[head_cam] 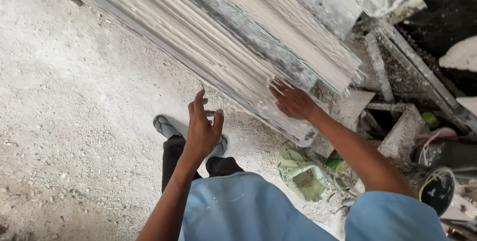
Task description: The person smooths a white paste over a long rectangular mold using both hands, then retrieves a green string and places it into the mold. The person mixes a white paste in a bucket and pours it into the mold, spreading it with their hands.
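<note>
A long stack of white dusty boards [233, 37] lies slanted from the upper left down to the middle right. My right hand [293, 101] rests flat on the lower edge of the stack near its end, fingers spread. My left hand [202, 129] hovers open just left of that edge, apart from the boards and holding nothing. Below my hands I see my blue shirt [243, 206], dark trousers and grey sandals on the floor.
The floor [74, 122] is rough and covered in white dust and rubble. An open sack of greenish powder [305, 179] sits by my right foot. Dusty metal frame parts [397, 97] and round tins [437, 189] crowd the right side.
</note>
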